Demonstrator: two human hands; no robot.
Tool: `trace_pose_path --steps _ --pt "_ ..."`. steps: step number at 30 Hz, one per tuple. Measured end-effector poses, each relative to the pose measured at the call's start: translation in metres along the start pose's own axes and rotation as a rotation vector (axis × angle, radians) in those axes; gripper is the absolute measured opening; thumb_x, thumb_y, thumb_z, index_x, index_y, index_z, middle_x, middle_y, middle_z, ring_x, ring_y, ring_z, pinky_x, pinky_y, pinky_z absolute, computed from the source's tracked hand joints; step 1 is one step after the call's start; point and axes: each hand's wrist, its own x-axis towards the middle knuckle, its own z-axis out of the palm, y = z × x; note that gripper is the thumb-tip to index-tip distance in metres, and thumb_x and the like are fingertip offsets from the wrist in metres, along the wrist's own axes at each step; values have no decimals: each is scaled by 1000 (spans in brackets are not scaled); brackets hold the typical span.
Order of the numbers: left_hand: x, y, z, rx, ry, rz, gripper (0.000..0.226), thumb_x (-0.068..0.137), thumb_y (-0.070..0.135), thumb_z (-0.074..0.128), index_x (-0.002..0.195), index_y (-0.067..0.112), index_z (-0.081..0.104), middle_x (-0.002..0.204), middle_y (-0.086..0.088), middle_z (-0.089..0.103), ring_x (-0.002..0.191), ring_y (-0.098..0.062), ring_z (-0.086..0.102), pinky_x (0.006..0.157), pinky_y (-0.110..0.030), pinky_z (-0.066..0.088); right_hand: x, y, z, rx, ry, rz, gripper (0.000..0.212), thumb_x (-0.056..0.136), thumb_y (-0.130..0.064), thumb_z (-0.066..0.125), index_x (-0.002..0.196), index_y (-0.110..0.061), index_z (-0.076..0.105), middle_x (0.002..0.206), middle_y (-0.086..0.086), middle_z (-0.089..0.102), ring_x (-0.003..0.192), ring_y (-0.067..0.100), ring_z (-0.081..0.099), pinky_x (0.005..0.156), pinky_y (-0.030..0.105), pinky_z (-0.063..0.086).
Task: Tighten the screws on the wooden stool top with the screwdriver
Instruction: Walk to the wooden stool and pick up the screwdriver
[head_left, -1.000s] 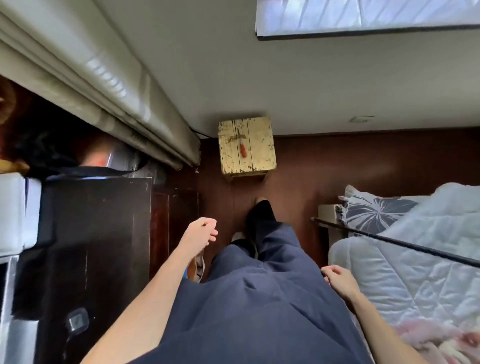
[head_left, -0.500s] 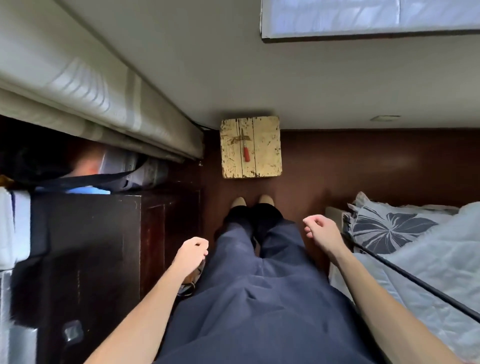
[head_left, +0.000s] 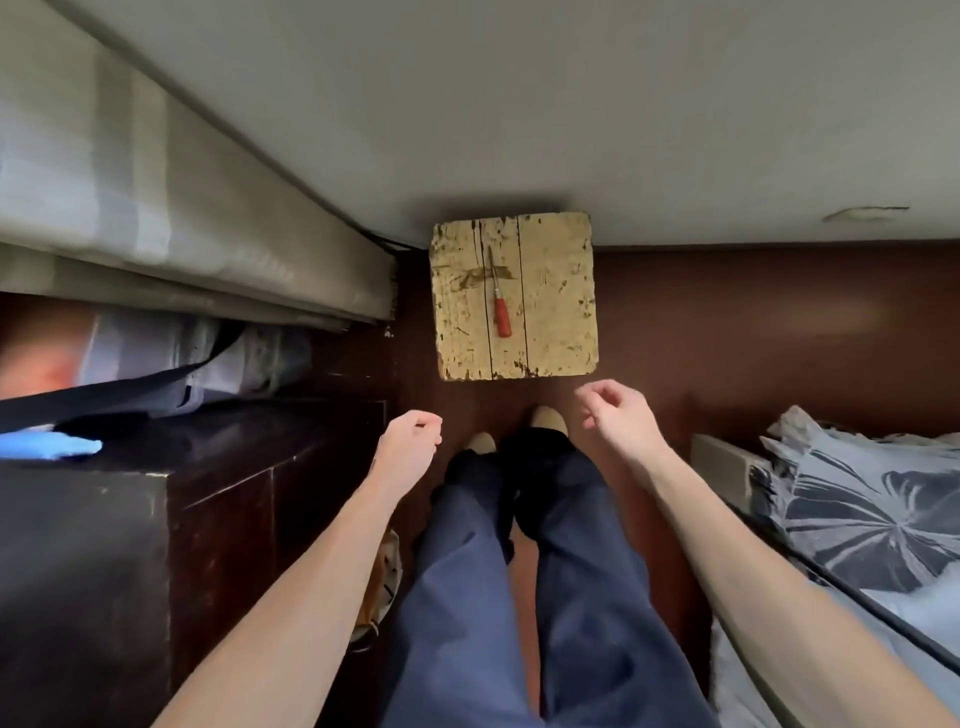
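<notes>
A worn, yellow-painted wooden stool top (head_left: 550, 306) stands on the dark floor against the white wall, straight ahead of my feet. A screwdriver (head_left: 500, 306) with a red handle and thin metal shaft lies lengthwise on its middle plank. Both hands hover in the air short of the stool and hold nothing. My left hand (head_left: 408, 451) has its fingers loosely curled, below and left of the stool. The fingers of my right hand (head_left: 618, 415) hang relaxed and slightly bent, just below the stool's near right corner.
A dark wooden cabinet (head_left: 208, 499) fills the left side, with a blue item (head_left: 47, 446) and a bag on top. Pale curtains (head_left: 156, 223) hang at upper left. A bed with a patterned pillow (head_left: 872, 509) lies to the right. A narrow strip of brown floor runs between them.
I have stepped closer, so the stool looks larger and nearer. Both hands have risen and moved forward toward the stool, the right one most.
</notes>
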Motion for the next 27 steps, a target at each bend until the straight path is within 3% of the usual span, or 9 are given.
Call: trace_pose_path --steps 3,6,8,11,16,18,22,27 --pt "64 1 13 10 79 71 21 100 24 54 95 42 64 96 13 69 91 -9 65 70 -23 46 47 -6 29 43 -60 -77 12 106 -27 67 98 -23 75 84 -6 73 69 6 67 64 14 50" --pt "135 4 30 -64 234 210 13 99 31 60 105 42 59 108 14 63 102 -7 62 71 -14 40 95 -8 58 -139 -54 -295 11 102 -36 68 104 -27 73 90 -11 74 77 1 69 68 20 52" --pt "179 8 42 -178 293 292 35 96 42 63 129 36 53 123 9 59 113 -10 59 82 -19 46 123 -8 74 -297 33 -459 17 101 -47 66 99 -31 68 84 -13 71 74 -1 68 56 13 46" --pt "229 21 52 -293 260 405 68 90 61 65 148 42 35 134 13 59 121 -10 58 99 -38 50 152 -7 94 -389 171 -637 32 102 -64 60 104 -32 61 81 -13 67 69 3 64 59 25 54" --pt "264 35 58 -275 269 615 60 84 76 61 136 52 44 117 35 63 103 13 61 84 -31 51 178 -8 113 -564 156 -769 45 97 -72 59 113 -32 46 75 -14 63 64 2 62 56 25 47" --pt "268 34 58 -253 324 656 58 80 83 57 131 56 47 114 36 64 101 12 62 83 -32 52 186 -8 118 -643 209 -765 50 95 -77 57 105 -29 48 73 -12 62 62 7 62 54 29 47" --pt "275 29 59 -246 358 677 64 79 85 57 133 50 49 116 26 67 107 0 65 92 -43 55 198 -13 125 -757 320 -801 46 98 -66 57 82 -23 51 69 -5 59 59 15 55 50 31 35" --pt "273 31 60 -207 394 691 67 83 82 55 137 43 48 118 23 66 108 -7 65 93 -44 54 201 -20 118 -709 251 -812 48 98 -41 64 60 -16 51 52 -2 49 46 18 45 47 29 31"
